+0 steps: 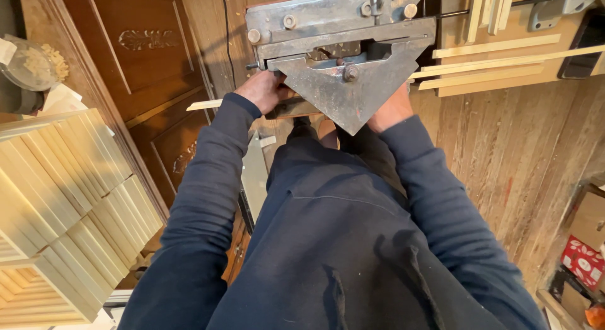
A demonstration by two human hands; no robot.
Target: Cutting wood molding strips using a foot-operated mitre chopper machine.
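A grey metal cutting machine [343,59] with a triangular, downward-pointing head stands in front of me. My left hand [265,90] grips a pale wooden strip [205,105] that sticks out to the left from under the machine's head. My right hand [392,109] sits at the machine's right edge, its fingers hidden beneath the metal, so what it touches cannot be seen. Both my arms are in dark blue sleeves.
Stacks of pale wooden frames and strips [63,210] lie at the left. More loose strips [498,59] rest on the bench right of the machine. A carved brown door panel [148,59] leans at upper left. Cardboard boxes [589,242] sit at the lower right on the plank floor.
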